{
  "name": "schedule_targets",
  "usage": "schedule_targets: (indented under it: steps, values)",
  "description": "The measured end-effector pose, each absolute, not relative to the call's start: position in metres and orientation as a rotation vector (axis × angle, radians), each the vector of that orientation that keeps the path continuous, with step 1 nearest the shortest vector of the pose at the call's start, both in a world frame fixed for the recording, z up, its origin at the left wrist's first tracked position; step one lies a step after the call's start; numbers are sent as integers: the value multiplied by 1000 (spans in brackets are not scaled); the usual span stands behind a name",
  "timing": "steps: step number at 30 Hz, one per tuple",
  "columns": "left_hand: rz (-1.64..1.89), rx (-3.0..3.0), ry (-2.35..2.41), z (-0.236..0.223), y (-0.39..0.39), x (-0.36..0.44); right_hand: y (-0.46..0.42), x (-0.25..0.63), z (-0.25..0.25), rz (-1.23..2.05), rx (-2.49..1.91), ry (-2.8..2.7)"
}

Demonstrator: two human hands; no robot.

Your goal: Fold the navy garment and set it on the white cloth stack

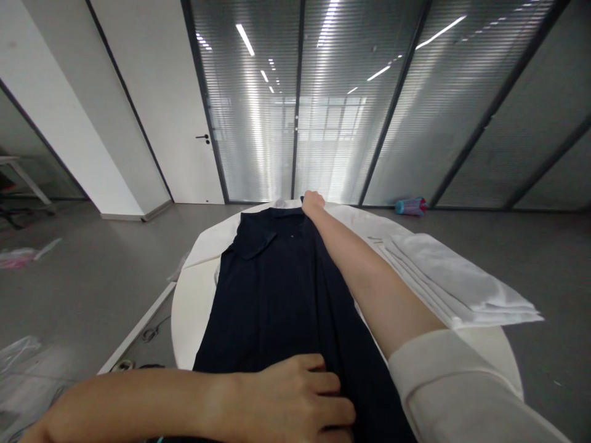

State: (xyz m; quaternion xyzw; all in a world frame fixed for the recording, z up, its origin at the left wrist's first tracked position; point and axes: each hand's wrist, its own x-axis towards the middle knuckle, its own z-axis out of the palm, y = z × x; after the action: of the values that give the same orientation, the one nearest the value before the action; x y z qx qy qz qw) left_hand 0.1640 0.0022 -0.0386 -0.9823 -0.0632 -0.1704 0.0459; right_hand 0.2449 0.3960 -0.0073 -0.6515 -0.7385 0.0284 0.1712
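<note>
A dark navy short-sleeved shirt [277, 295] lies lengthwise over a round white table [189, 320], its collar end at the far edge. One short sleeve rests across the shirt's upper left, and long creases run down its right half. At the far end, my right hand [314, 200] is closed on the shirt's right shoulder area, arm stretched out. My left hand [300, 403] reaches across from the left over the near part of the shirt. Its fingers are bent down into the fabric with small gaps between them; the fingertips are partly hidden.
Folded white cloths [452, 277] are stacked on the table's right side, overhanging its edge. A blue and pink item [410, 207] lies on the floor by the glass partition [341, 123]. Clear plastic [21, 354] and a white strip [138, 326] are on the floor at left.
</note>
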Motion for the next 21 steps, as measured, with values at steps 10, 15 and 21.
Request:
schedule_targets:
  steps: [10, 15, 21]
  values:
    - [-235, -3124, -289, -47, -4, 149, 368, 187, -72, 127, -1872, -2252]
    - [-289, -3195, -221, -54, -1, 147, 376, 196, -75, 216, -1788, -2373]
    - [-325, -3237, -195, -63, -3, 151, 376, 208, -84, 409, -1661, -2516]
